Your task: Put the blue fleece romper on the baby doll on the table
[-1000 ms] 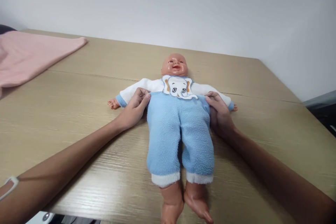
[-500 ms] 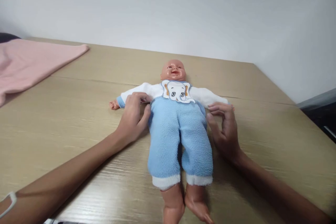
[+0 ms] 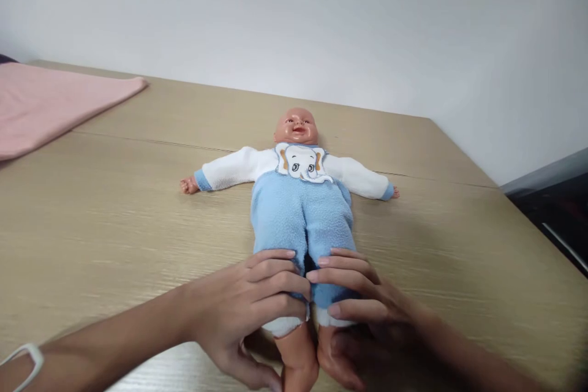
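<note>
A baby doll [image 3: 301, 196] lies face up on the table, arms stretched out to both sides. It wears a light blue and white fleece outfit with an elephant bib [image 3: 298, 162] on the chest. Across the lower trouser leg on the left lies my left hand [image 3: 250, 297], its fingers extended over the fabric and its thumb apart, low beside the bare foot [image 3: 296, 355]. My right hand [image 3: 362, 288] rests over the other trouser leg with fingers spread; its thumb is in shadow near the ankle. Both hands touch the legs without a closed grip.
A pink cloth [image 3: 59, 104] lies at the left of the wooden table [image 3: 138, 233]. Behind the table's far edge stands a pale wall [image 3: 294, 24]. A dark object [image 3: 551, 202] is beyond the right edge. On my left wrist is a white band [image 3: 32, 361].
Both hands have moved from beside the doll's waist down onto its lower trouser legs. The doll's arms now show fully. The view has shifted slightly.
</note>
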Motion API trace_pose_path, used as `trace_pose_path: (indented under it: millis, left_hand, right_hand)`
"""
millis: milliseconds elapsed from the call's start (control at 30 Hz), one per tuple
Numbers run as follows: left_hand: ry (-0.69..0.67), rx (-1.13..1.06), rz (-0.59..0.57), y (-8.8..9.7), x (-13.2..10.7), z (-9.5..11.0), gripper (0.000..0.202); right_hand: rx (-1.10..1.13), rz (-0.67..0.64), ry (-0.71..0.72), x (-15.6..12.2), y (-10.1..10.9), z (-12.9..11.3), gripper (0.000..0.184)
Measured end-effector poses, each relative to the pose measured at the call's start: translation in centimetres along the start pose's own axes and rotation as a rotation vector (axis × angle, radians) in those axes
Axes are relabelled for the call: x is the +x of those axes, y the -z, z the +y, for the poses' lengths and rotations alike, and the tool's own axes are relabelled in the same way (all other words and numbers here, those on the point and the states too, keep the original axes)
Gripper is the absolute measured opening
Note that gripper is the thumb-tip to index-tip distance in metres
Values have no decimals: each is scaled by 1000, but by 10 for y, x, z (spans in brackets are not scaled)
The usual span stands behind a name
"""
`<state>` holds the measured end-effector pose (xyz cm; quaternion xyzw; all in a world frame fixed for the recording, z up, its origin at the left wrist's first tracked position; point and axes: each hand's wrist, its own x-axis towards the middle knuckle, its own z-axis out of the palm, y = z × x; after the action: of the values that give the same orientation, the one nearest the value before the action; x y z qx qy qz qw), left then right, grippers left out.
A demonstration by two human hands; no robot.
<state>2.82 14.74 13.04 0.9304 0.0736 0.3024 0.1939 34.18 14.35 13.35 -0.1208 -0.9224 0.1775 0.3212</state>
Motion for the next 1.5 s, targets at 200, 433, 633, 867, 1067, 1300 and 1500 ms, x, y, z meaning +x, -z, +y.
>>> trace_pose_path:
  millis: [200, 433, 633, 867, 1067, 1300, 1500]
  left_hand:
    - [23, 15, -45, 2, 1, 5, 32]
    - [26, -32, -58, 8, 4, 6, 36]
    - [-42, 47, 70, 10, -9, -8, 46]
    - [217, 290, 481, 20, 29, -39, 35]
    - [399, 295, 315, 48, 111, -80, 19]
    - [309, 398, -24, 37, 170, -119, 49]
    - [410, 491, -256, 22, 193, -136, 69]
  right_hand:
    - [143, -17, -85, 4, -2, -15, 39]
    - [34, -26, 27, -10, -3, -4, 37]
    - [-208, 460, -220, -18, 26, 26, 28]
    - [-630, 433, -681, -38, 84, 99, 49]
    - [-439, 292, -800, -59, 86, 125, 63]
    - [-275, 521, -833, -48, 87, 114, 47]
    - [-100, 683, -706, -30, 70, 89, 48]
